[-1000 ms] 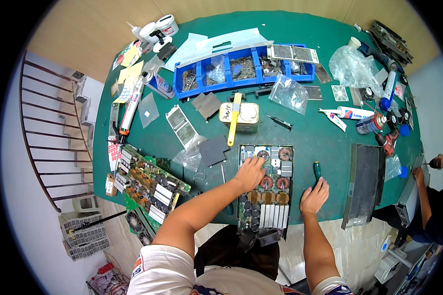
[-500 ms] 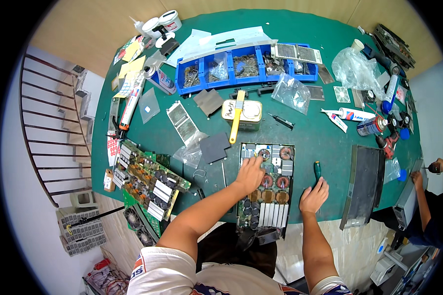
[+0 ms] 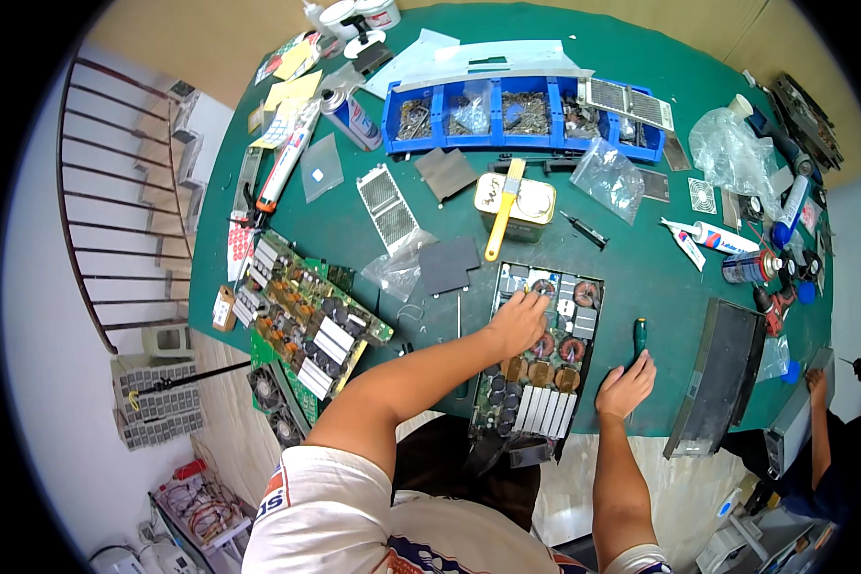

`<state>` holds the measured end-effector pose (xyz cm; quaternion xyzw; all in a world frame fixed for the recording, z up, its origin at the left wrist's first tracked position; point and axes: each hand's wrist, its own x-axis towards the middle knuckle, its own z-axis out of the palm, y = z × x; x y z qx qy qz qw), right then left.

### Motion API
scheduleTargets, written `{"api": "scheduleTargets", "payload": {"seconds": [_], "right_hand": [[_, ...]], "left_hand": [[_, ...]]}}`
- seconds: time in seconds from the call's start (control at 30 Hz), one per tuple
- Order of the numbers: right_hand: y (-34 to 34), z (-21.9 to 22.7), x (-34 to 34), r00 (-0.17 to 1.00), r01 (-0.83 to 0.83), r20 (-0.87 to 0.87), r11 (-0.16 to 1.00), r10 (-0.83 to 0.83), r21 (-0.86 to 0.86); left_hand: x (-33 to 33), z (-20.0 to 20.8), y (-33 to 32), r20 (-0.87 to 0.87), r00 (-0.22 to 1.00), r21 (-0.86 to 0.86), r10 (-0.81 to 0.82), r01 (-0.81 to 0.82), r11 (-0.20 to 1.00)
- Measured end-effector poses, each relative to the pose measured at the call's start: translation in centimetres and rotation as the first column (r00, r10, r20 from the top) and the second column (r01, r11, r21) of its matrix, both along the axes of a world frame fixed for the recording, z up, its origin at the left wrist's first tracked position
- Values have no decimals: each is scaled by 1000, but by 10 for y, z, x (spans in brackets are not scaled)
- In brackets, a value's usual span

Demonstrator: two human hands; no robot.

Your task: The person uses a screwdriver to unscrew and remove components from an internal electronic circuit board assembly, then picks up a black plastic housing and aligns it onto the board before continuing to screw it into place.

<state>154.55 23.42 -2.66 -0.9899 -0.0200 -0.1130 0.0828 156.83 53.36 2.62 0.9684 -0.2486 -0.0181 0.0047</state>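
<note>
An open power supply board (image 3: 541,411) in a metal tray lies before me, with copper coils, capacitors and silver heat sinks. Over its upper left part my left hand (image 3: 520,323) bends down, fingers drawn together beside a coil (image 3: 543,288). Whatever is between those fingertips is hidden. To the right, a screwdriver (image 3: 640,335) with a green handle lies on the table, handle pointing away. My right hand (image 3: 627,385) rests loosely over its shaft, fingers stretched toward the handle and not wrapped round it.
Left of me sits another circuit board (image 3: 320,316). A yellow brush (image 3: 505,210) lies across a tin (image 3: 529,222); blue parts bins (image 3: 421,145) stand behind. A dark metal panel (image 3: 713,383) lies right, near a co-worker's hand (image 3: 817,385) on a metal case (image 3: 784,426).
The whole view has shifted, so the table's things appear farther right. Both hands keep nearly the same places, the left at the board and the right at the screwdriver.
</note>
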Motion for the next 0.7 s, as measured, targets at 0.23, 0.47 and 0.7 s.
{"api": "scheduleTargets", "payload": {"seconds": [0.23,0.47,0.7], "right_hand": [[-1,-4,1,1000,-22,20,1000,23,-16],[0,-6,-2,1000,-21,16,999,21,-24],[-6,0,4,999,-28,-45,999,30,34]], "left_hand": [[-8,-10,-4,-4,995,-106,101,-101,989],[-10,-2,-9,-109,974,-126,200,-213,969],[-3,-2,-7,-231,948,-154,219,-257,954]]}}
